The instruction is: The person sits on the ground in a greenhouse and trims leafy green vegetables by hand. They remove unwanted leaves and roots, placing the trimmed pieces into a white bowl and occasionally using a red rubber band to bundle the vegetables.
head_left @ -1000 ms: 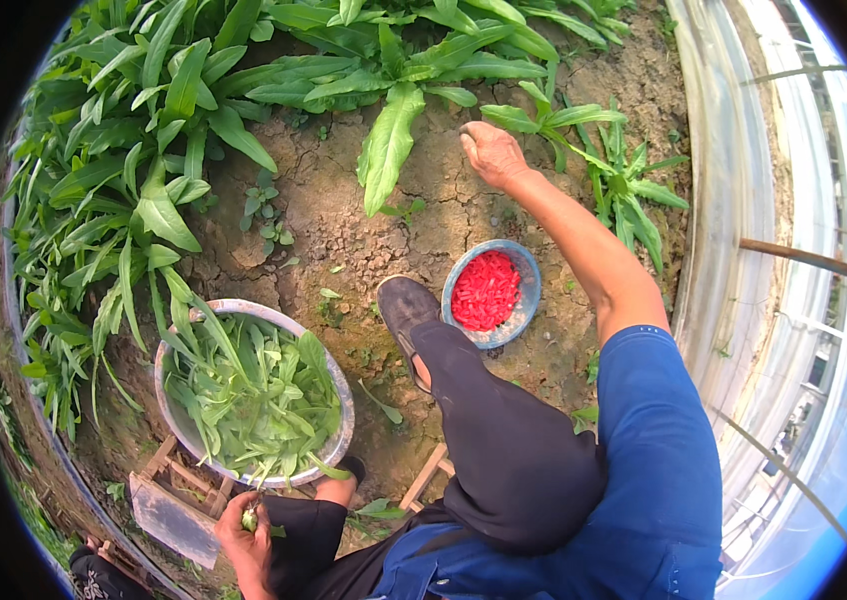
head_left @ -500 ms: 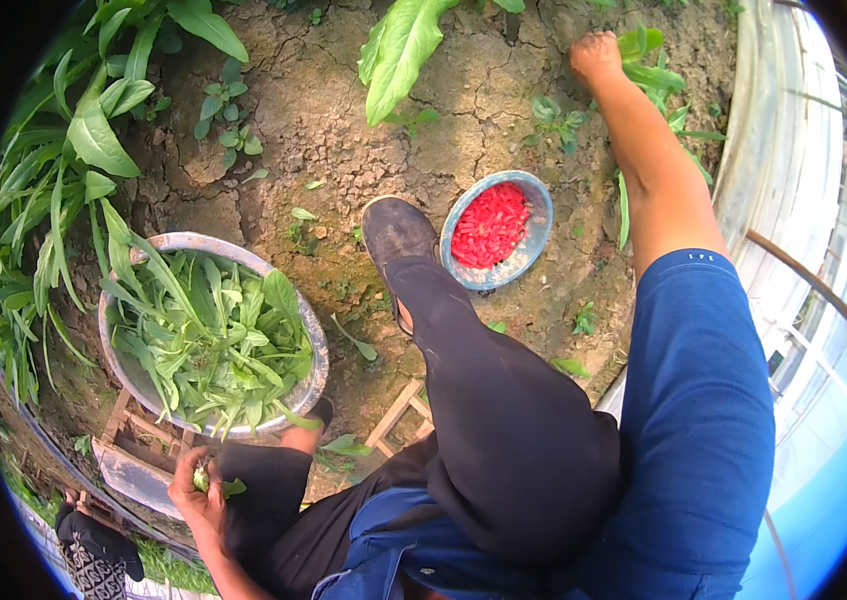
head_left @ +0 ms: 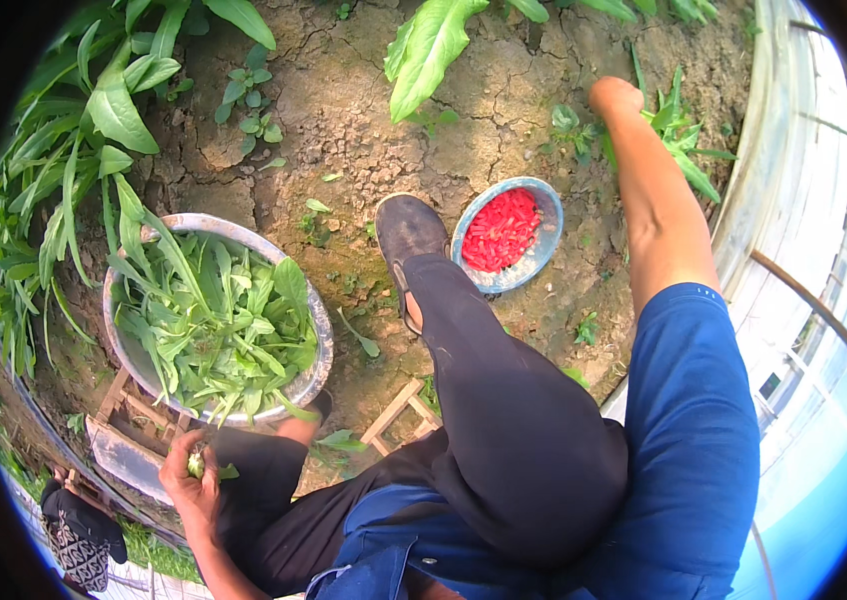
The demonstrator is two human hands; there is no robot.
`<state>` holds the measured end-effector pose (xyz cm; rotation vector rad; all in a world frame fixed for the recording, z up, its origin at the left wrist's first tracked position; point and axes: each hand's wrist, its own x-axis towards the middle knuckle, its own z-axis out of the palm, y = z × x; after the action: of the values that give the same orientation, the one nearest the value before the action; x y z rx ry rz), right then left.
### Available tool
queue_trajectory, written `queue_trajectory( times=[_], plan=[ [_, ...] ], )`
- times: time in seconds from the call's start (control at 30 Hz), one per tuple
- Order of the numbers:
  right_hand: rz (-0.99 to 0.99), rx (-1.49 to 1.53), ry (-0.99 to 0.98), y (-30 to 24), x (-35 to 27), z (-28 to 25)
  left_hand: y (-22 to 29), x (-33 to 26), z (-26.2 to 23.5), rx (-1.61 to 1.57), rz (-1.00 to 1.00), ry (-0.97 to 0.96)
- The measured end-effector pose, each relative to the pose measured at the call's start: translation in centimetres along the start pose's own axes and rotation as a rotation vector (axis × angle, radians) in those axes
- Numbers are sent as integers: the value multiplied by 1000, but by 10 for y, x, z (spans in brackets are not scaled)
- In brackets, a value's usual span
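Observation:
My left hand point(head_left: 189, 482) is closed around a small leafy stem point(head_left: 197, 462) with a pale end, low beside my dark-trousered knee. Just above it stands a large round metal basin point(head_left: 321, 345), heaped with long loose green leaves point(head_left: 228, 330). Far off at the upper right, my outstretched right hand point(head_left: 615, 97) is curled low over the soil, with a leafy green plant point(head_left: 681, 140) at its wrist. Its fingertips are hidden, but leaves stick out on both sides of the wrist, and the hand looks closed on them.
A small blue-grey bowl point(head_left: 541, 252) of red pieces sits right of my shoe point(head_left: 409, 225). Tall leafy plants point(head_left: 43, 190) crowd the left. A wooden frame point(head_left: 395, 415) lies near my legs; white plastic sheeting point(head_left: 793, 150) borders the right. Part of another person point(head_left: 83, 540) shows lower left.
The leaves by my right hand have shifted and now fan out around the wrist. My left hand keeps its stem. The whole view has moved slightly.

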<state>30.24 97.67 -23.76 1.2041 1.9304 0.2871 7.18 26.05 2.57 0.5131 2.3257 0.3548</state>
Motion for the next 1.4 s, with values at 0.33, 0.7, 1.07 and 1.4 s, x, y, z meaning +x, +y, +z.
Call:
queue_trajectory(
  times=[0.33, 0.7, 1.07, 1.4],
  plan=[
    [-472, 808, 586, 32, -198, -68, 66, -32, -21, 40, 350, 272],
    [-1208, 1261, 459, -33, -388, -226, 133, -80, -28, -19, 698, 598],
    [-1472, 1202, 399, -71, -558, -262, 126, -76, -2, -322, 653, 935],
    [-1287, 882, 564, -113, -576, -252, 62, -78, 6, -739, 442, 622]
  ],
)
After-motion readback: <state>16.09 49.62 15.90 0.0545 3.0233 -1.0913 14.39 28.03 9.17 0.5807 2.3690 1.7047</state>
